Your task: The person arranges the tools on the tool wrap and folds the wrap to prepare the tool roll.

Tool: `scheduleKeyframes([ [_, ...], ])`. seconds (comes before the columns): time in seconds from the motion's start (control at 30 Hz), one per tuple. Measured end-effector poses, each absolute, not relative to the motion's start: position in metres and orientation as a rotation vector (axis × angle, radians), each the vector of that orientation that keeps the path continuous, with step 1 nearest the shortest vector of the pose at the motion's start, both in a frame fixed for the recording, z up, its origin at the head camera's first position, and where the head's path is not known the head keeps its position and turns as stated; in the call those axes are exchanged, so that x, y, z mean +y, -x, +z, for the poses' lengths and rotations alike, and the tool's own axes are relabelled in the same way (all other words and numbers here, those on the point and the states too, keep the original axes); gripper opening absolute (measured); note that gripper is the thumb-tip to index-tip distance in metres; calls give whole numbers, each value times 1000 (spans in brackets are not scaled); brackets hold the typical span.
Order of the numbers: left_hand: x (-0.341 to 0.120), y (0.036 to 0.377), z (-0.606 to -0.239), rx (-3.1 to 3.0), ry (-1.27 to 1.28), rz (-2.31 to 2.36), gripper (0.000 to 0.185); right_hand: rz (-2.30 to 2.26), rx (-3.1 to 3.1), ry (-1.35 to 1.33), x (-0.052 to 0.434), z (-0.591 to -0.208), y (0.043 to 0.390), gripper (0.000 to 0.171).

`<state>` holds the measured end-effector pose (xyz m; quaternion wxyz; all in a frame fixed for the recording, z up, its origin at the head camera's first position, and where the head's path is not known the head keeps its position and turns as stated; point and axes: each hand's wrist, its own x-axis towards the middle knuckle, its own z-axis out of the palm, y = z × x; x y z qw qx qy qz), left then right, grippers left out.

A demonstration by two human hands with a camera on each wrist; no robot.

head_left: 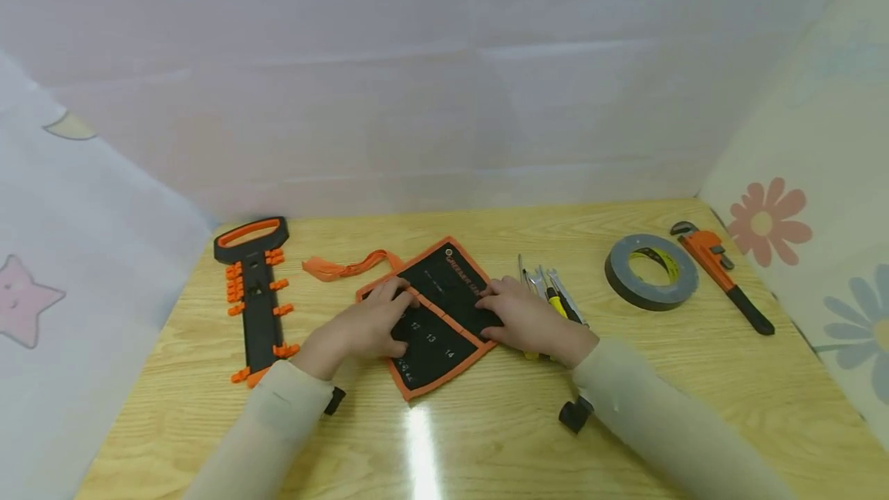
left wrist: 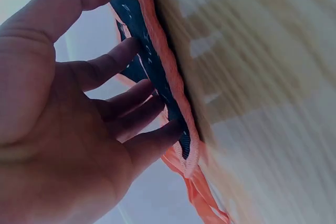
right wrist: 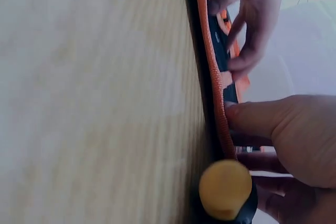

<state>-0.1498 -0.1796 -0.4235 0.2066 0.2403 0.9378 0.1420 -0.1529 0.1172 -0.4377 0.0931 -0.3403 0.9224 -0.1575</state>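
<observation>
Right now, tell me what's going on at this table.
A person has both hands flat on a black and orange tool pouch spread on the wooden table. The left hand presses its left part, the right hand its right edge. Wrenches and a screwdriver lie beside the right hand; a tape roll sits farther right.

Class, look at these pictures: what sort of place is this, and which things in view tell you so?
Probably a staged tabletop workspace: a wooden table screened by draped patterned sheets, with hand tools laid out: a tool roll pouch, a pipe wrench and a tape roll.
</observation>
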Motion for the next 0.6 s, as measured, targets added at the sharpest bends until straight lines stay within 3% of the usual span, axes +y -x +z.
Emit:
scheduleKeyframes([
  [0.37,-185,163,-428,2552,-658,438,56,-451,2804,937,113,-439,128,39],
  [0.6,-187,160,-428,2581,-715,446,56,-532,2770,850,113,-430,130,38],
])
